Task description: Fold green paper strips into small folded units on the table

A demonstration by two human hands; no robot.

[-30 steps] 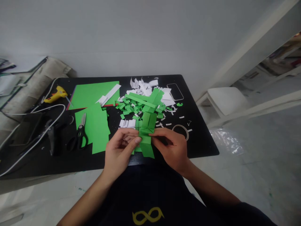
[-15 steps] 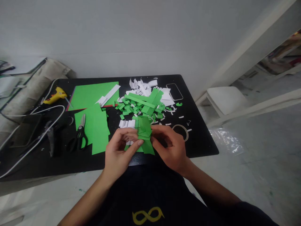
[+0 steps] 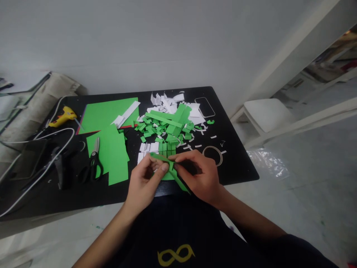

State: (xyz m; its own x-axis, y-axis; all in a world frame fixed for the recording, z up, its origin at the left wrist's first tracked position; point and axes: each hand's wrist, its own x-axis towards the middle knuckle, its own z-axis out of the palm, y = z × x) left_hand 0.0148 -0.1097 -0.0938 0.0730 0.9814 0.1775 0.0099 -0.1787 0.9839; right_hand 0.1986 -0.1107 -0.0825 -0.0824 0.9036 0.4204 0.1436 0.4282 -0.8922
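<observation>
Both my hands pinch a folded green paper strip [image 3: 170, 167] over the near edge of the black table [image 3: 237, 163]. My left hand [image 3: 145, 182] grips its left end with thumb and fingers closed. My right hand [image 3: 199, 178] is closed on the strip's right part, which slants down toward my lap. Just beyond my fingers lie a row of small green folded pieces [image 3: 166, 147] and white folded pieces [image 3: 146, 147]. Farther back is a heap of green cut bits and strips [image 3: 164, 124].
Green paper sheets [image 3: 110, 152] with black scissors [image 3: 93, 162] on them lie at the left. A yellow glue gun [image 3: 63, 115] and cables sit at the far left. A tape ring [image 3: 213, 154], a phone [image 3: 205, 107] and white scraps [image 3: 167, 100] lie right and back. A white chair [image 3: 264, 113] stands beside the table.
The green paper, held broad and upright a second ago, has been folded or turned down into a narrow slanting strip between my hands. My hands stayed at the table's near edge.
</observation>
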